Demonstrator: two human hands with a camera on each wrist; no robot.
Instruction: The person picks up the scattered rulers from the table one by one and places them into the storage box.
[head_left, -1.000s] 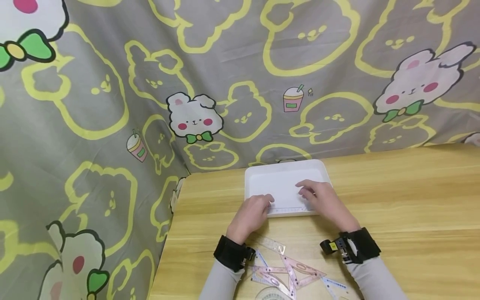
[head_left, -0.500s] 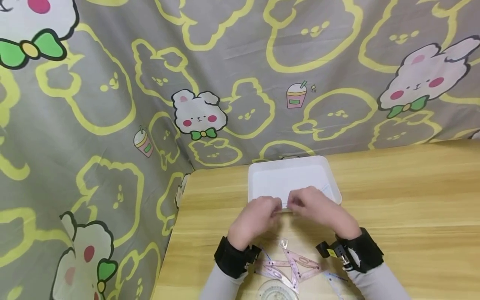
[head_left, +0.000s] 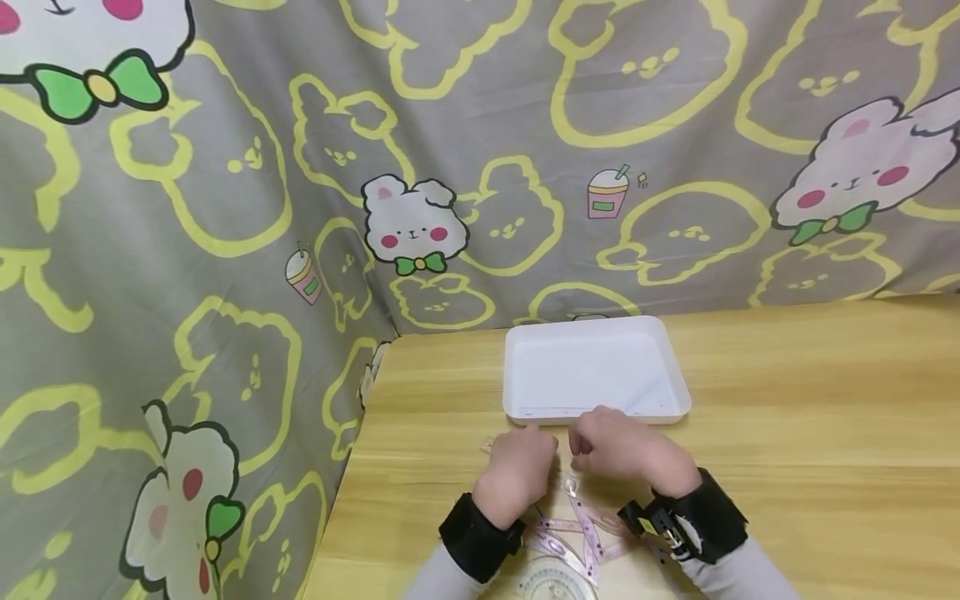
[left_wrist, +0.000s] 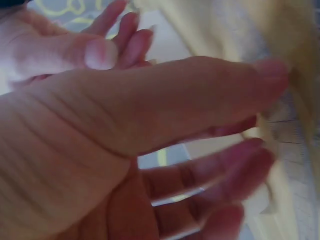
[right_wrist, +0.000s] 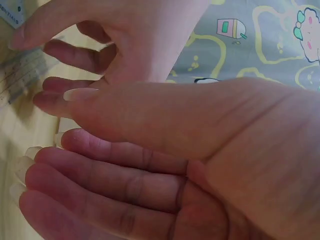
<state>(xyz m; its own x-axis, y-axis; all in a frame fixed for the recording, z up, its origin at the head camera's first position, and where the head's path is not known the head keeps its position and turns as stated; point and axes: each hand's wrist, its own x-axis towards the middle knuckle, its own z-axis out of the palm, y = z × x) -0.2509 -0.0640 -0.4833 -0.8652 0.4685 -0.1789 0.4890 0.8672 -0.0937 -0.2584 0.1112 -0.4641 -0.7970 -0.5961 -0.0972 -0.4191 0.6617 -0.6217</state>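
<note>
— Where are your hands?
— Your left hand (head_left: 517, 467) and right hand (head_left: 618, 450) hover, fingers loosely apart, over clear plastic rulers (head_left: 581, 533), near the smooth white rectangular tray (head_left: 596, 367).

**My table**

My wooden table (head_left: 810, 417) carries a white tray (head_left: 596, 333) near its far edge, close to the patterned cloth. Nearer me lies a loose pile of clear rulers (head_left: 581, 533), pink set squares crossing each other, with a round protractor (head_left: 551, 583) at the near edge.
</note>
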